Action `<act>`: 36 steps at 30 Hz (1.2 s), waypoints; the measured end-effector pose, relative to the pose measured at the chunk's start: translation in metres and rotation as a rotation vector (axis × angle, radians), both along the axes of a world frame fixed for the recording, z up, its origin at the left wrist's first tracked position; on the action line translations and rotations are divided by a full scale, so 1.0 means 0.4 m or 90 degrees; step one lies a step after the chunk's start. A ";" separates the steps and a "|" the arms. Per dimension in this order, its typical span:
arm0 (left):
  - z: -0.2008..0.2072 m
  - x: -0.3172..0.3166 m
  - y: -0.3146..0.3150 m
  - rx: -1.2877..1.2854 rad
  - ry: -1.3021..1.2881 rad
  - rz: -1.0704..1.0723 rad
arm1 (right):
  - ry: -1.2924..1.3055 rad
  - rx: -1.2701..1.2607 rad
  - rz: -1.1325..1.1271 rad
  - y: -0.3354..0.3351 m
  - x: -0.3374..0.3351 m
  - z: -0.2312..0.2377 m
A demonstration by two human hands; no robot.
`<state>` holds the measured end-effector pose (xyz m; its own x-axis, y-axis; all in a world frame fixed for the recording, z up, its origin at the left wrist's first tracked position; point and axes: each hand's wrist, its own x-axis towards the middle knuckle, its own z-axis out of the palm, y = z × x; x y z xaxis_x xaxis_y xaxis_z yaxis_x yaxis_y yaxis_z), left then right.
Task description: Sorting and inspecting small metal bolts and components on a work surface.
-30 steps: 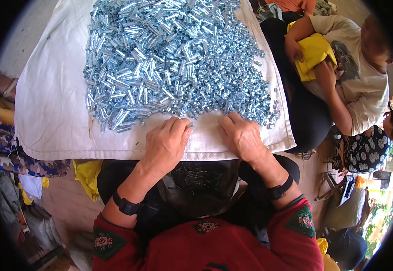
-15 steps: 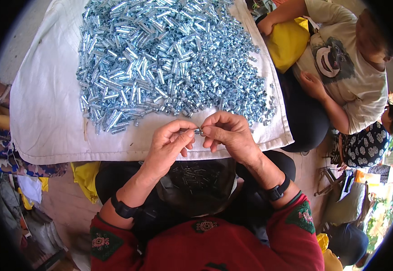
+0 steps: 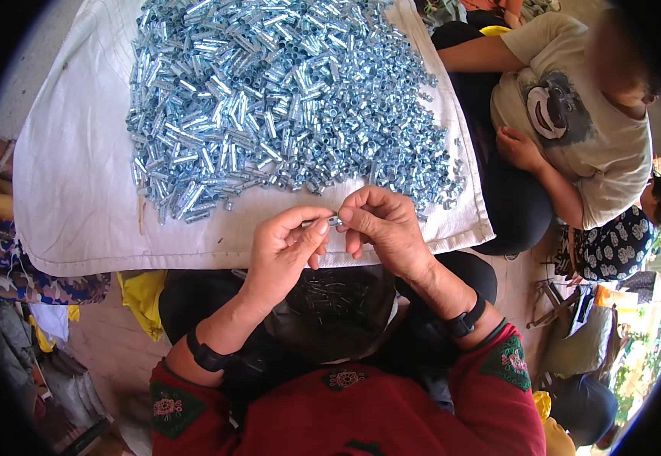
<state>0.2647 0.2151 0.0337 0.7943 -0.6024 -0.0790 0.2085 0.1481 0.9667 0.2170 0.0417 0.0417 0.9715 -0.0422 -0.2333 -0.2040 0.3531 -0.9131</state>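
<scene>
Just off the table's near edge, my left hand (image 3: 288, 242) and my right hand (image 3: 383, 228) meet, both closed in a pinch. Between their fingertips is a small shiny metal piece (image 3: 335, 221), mostly covered by the fingers; whether it is one part or two I cannot make out. Beyond them a big heap of silvery metal sleeves (image 3: 224, 114) spreads over a white cloth (image 3: 79, 182). Longer slotted tubes lie mostly on the left of the heap, short rings (image 3: 391, 129) mostly on the right.
A dark container (image 3: 330, 311) with thin metal pieces inside sits at my lap, under my forearms. To the right sits a co-worker (image 3: 551, 121) in a pale printed shirt, close to the table corner. Yellow cloth (image 3: 144, 300) hangs below the table's left side.
My hands stay together at nearly the same spot, the left fingers shifted slightly around the metal piece. The co-worker's arm has stretched forward and the yellow bag there is mostly gone from view.
</scene>
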 end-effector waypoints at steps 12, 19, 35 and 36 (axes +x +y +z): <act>-0.005 -0.019 -0.006 -0.106 0.219 -0.037 | -0.095 -0.019 -0.003 -0.004 -0.006 -0.019; 0.006 -0.042 0.009 -0.180 0.299 -0.113 | -0.044 0.063 0.094 -0.004 -0.026 -0.024; 0.050 0.014 0.015 0.214 -0.411 -0.269 | -0.108 -0.521 0.080 -0.084 -0.053 0.059; 0.048 0.018 -0.002 0.267 -0.431 -0.191 | -0.163 -0.678 -0.009 -0.096 -0.041 0.037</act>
<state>0.2720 0.2141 0.0527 0.5623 -0.8218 0.0924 -0.4615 -0.2191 0.8597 0.2004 0.0033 0.0566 0.9838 -0.1138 0.1387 0.0338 -0.6417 -0.7662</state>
